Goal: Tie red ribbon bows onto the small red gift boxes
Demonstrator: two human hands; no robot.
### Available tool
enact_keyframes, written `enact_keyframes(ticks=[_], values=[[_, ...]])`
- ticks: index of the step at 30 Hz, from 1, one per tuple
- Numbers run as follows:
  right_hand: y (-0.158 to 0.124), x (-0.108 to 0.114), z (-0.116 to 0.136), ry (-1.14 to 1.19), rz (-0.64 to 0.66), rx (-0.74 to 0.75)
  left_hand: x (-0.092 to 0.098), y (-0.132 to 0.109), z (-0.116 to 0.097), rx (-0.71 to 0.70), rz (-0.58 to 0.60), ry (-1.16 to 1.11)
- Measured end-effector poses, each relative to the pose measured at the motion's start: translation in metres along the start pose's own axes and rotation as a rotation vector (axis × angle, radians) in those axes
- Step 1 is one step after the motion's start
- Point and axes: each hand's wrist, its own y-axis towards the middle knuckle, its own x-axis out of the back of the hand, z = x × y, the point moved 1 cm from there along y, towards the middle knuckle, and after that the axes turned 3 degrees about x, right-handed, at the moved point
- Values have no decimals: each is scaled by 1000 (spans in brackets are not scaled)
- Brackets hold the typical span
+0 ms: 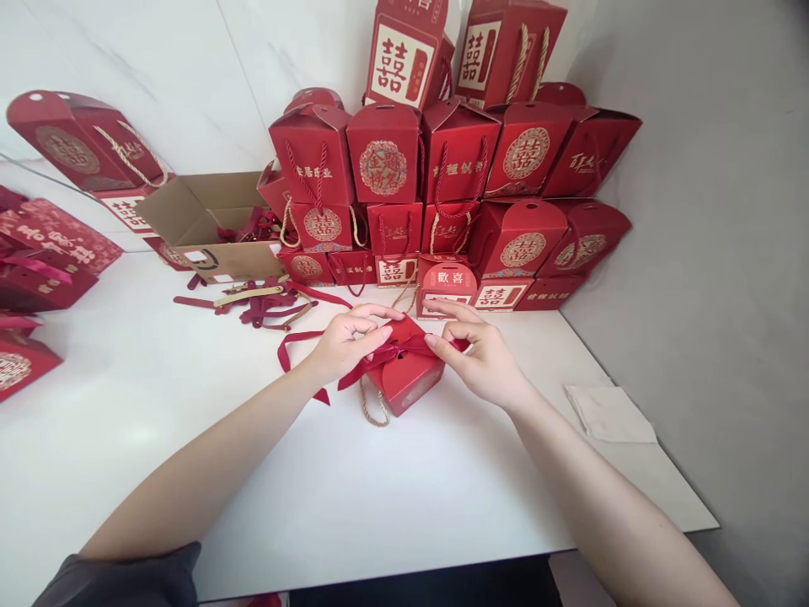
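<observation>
A small red gift box [410, 386] stands on the white table between my hands, with a gold rope handle [374, 410] hanging at its near left side. Across its top runs a dark red ribbon [414, 344], gathered at the middle of the lid. My left hand [347, 341] pinches the ribbon left of that gather, and loose ribbon ends trail to the left on the table. On the other side, my right hand [477, 350] has thumb and fingers closed on the ribbon at the lid's right.
Stacked red gift boxes [385, 160] rise behind, against the wall. An open cardboard box [221, 219] sits at back left, with a pile of straps [265, 305] before it. More red boxes [38, 270] stand far left. A folded white cloth [610, 413] lies right.
</observation>
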Motion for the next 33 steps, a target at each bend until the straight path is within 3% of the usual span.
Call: enact_keyframes(ticks=[3, 6, 10, 12, 14, 17, 19, 23, 33], values=[[0, 10, 1, -42, 94, 15, -6, 1, 7, 142, -94, -144], [0, 27, 2, -8, 298, -77, -8, 1, 8, 190, -123, -208], [-1, 52, -2, 24, 615, -223, -5, 0, 2, 120, 13, -141], [-1, 58, -7, 24, 706, -276, -1, 0, 1, 114, 108, -113], [1, 56, -12, 15, 604, -300, 2, 0, 1, 121, 181, -89], [4, 38, -16, 36, 283, -256, 5, 0, 1, 105, 241, -37], [5, 20, -14, 104, 201, -189, 6, 0, 0, 81, 257, -8], [3, -2, -8, 183, 213, -101, 6, -1, -5, 28, 235, 63], [3, -4, -15, 342, 290, -154, 13, -1, -19, -81, 175, 402]])
